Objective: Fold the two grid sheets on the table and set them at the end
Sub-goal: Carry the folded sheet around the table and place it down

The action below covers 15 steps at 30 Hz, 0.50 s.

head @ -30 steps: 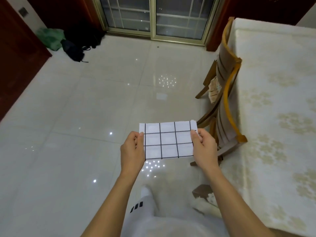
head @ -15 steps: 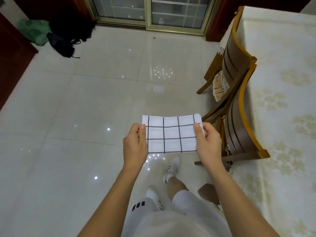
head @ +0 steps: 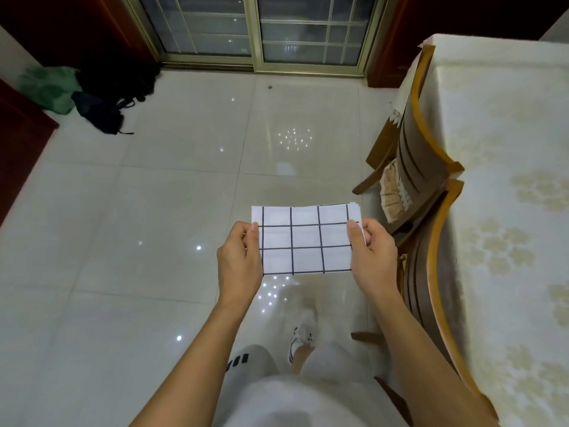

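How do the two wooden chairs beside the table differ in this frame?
The near chair shows only its curved back and part of a leg; the far chair also shows its seat, which carries a fringed cushion. The near chair sits right of the right hand, while the far chair stands closer to the sliding door. Both have slatted backs with orange-brown frames and face the table.

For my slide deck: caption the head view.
Both hands, left hand and right hand, pinch a folded grid sheet above the floor.
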### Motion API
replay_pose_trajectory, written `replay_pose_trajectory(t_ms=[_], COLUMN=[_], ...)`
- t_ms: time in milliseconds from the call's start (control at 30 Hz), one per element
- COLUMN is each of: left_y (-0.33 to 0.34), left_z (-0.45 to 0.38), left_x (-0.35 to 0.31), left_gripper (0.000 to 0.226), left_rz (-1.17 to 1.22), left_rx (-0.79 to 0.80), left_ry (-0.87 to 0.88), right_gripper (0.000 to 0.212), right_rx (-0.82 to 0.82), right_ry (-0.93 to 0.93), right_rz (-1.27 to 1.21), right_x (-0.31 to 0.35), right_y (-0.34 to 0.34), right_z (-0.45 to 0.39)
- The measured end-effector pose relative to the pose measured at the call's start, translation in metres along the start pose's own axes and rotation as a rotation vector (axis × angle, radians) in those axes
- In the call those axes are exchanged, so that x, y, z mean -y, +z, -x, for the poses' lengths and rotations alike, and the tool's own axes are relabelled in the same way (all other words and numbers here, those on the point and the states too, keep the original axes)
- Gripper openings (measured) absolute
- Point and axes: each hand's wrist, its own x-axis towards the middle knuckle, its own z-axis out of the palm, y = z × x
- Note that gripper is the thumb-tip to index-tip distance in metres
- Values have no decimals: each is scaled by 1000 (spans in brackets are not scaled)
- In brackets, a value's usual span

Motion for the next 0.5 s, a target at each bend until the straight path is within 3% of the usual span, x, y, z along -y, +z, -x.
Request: replay_pose_trajectory(t_ms=[500], left_y=[51], left_z=[-145], left_x=[-41], left_gripper=[33], left_rz=[-9], left_rx=[2], left_ry=[11], right_gripper=[32], right_rx=[-36], right_ry=[21], right_rz=[18], right_x=[21], right_y=[32], right_z=[-153])
